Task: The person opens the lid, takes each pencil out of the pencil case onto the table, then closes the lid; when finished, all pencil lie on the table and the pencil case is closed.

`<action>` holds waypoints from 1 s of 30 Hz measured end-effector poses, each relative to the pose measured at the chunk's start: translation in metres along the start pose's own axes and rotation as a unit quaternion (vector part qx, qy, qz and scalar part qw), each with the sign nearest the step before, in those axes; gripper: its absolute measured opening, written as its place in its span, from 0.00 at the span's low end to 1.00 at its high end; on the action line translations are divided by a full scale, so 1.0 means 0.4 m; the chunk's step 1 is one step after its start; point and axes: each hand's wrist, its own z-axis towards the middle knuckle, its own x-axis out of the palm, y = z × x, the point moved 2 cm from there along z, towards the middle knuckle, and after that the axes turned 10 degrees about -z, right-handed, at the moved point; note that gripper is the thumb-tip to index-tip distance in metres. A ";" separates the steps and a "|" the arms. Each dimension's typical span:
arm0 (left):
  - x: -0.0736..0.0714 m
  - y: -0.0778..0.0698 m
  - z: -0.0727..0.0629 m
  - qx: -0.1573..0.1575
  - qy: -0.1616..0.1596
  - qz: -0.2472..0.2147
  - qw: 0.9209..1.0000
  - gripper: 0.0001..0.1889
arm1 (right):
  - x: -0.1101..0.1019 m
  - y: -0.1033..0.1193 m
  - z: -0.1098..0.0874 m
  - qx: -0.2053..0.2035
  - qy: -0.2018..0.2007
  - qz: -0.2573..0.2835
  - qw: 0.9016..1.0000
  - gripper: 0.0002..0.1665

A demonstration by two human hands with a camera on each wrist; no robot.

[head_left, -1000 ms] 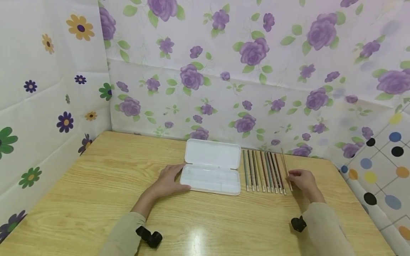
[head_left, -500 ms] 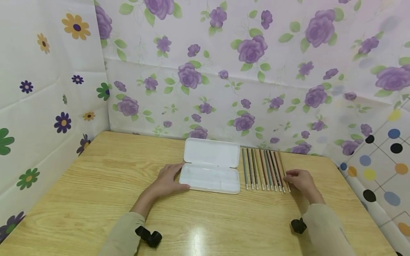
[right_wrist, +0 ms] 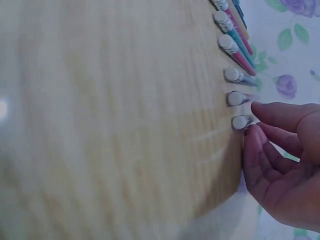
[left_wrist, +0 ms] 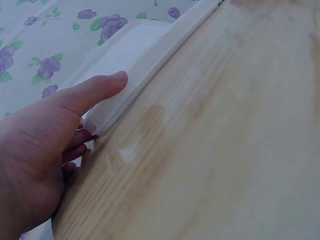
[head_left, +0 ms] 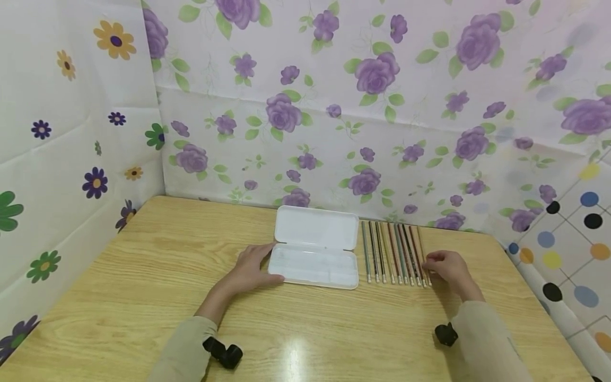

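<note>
An open white plastic pencil case lies on the table, its lid folded back toward the wall. My left hand holds its left end. In the left wrist view the thumb lies on the front rim of the case, and the other fingers reach around its end. To the right of the case, several pencils lie side by side with their eraser ends toward me. My right hand pinches the outermost tan pencil near its eraser end; the fingertips partly cover it.
The wooden table ends at a wall covering with purple flowers just behind the case and pencils. Printed coverings also stand at left and right. A black device is on the left wrist, another on the right.
The tan pencil in my right hand has moved left and turned in line, now close beside the end of the row. My right hand shifted slightly left with it. My left hand stays on the case.
</note>
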 end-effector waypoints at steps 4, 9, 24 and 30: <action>0.001 0.002 0.002 0.004 0.000 0.004 1.000 0.49 | -0.011 0.020 0.000 -0.006 0.004 -0.033 0.999 0.28; 0.001 0.001 0.003 0.003 0.000 0.002 1.000 0.50 | -0.017 0.062 0.007 -0.030 -0.022 -0.075 0.997 0.28; 0.004 0.004 0.002 -0.010 0.001 -0.003 1.000 0.50 | 0.051 0.273 0.075 -0.097 0.023 -0.012 0.995 0.35; 0.003 0.011 0.004 -0.007 -0.002 0.004 1.000 0.50 | 0.126 0.340 0.093 -0.081 0.058 0.135 0.986 0.40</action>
